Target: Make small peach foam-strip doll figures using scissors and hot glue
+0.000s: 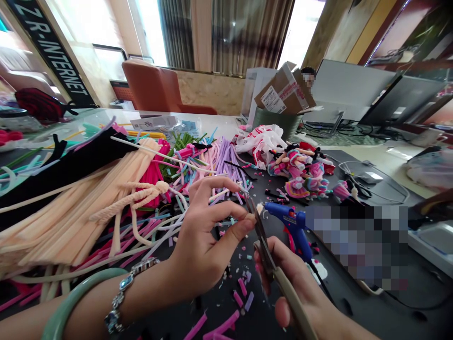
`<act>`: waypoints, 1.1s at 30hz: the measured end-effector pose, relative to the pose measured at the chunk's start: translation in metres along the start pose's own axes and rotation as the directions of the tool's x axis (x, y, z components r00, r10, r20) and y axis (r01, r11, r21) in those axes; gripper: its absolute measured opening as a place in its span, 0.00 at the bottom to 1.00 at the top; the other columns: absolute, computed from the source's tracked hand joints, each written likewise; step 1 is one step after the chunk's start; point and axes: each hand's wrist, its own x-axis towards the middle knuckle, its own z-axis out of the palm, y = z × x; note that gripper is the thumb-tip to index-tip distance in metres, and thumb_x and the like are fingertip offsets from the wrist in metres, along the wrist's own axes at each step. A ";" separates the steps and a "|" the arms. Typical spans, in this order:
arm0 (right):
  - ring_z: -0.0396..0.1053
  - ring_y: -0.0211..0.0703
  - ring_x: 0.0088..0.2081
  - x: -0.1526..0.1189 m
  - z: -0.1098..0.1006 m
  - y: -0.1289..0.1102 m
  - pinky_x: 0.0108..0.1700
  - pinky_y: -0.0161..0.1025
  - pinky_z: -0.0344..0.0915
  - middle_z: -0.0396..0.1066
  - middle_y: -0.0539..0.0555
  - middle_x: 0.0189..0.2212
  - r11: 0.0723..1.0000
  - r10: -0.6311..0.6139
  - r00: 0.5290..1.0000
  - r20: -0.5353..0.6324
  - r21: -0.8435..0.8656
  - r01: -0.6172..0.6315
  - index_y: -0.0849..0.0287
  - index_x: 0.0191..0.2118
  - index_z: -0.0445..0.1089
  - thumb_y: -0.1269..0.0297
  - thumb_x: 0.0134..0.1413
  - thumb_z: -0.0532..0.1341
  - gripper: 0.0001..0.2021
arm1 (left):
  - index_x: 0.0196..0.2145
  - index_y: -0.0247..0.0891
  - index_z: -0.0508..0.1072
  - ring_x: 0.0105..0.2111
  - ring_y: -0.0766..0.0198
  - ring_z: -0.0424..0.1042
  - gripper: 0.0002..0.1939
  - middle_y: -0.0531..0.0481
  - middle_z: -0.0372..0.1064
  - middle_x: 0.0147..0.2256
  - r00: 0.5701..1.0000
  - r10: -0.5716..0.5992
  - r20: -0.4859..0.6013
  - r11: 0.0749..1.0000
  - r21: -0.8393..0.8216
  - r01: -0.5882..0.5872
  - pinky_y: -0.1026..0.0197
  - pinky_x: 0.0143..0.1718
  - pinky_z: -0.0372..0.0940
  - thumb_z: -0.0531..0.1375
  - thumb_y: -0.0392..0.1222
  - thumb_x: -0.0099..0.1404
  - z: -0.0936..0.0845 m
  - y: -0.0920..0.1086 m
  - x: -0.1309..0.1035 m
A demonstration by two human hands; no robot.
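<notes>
Scissors point(267, 255) are being held in the right hand point(292, 264), with their blades being kept against the fingertips of the left hand point(205, 236).

At the left, beige strips point(85, 212) are being laid across black strips point(67, 172), and a twisted beige piece point(132, 196) is being supported near their right ends. The left hand's thumb and a finger are being pressed together at the tips; anything being pinched there is too small to tell. Above the desk point(258, 314), the scissors are being angled up toward the left hand, their handles being grasped by the right hand's fingers. Cut bits point(242, 286) are being scattered below. Just beyond the right hand, a blue glue gun point(293, 222) is being rested on the desk, with small dolls point(300, 170) being heaped behind it.
</notes>
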 end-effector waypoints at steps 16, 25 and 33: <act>0.55 0.35 0.26 0.000 -0.008 0.005 0.27 0.33 0.55 0.58 0.47 0.23 0.996 0.015 0.999 -0.045 -0.086 -0.019 0.59 0.28 0.66 0.52 0.43 0.65 0.15 | 0.23 0.40 0.74 0.54 0.49 0.56 0.08 0.47 0.60 0.49 0.974 -0.029 0.227 0.998 0.059 0.016 0.38 0.57 0.45 0.61 0.41 0.60 -0.021 -0.002 0.026; 0.48 0.32 0.22 0.000 -0.007 0.015 0.22 0.32 0.47 0.51 0.44 0.18 0.990 0.026 0.994 -0.105 -0.138 -0.040 0.58 0.22 0.58 0.51 0.45 0.64 0.19 | 0.25 0.42 0.75 0.55 0.49 0.58 0.07 0.48 0.61 0.50 0.972 -0.026 0.234 0.998 0.062 0.011 0.37 0.57 0.46 0.61 0.42 0.60 -0.021 -0.002 0.026; 0.49 0.31 0.21 0.002 -0.011 0.019 0.21 0.32 0.48 0.51 0.43 0.20 0.998 0.006 0.986 -0.166 -0.059 -0.016 0.57 0.27 0.58 0.55 0.46 0.66 0.16 | 0.26 0.43 0.76 0.56 0.52 0.56 0.06 0.49 0.62 0.49 0.980 -0.042 0.196 0.999 0.023 0.038 0.40 0.59 0.46 0.63 0.43 0.59 -0.023 -0.001 0.028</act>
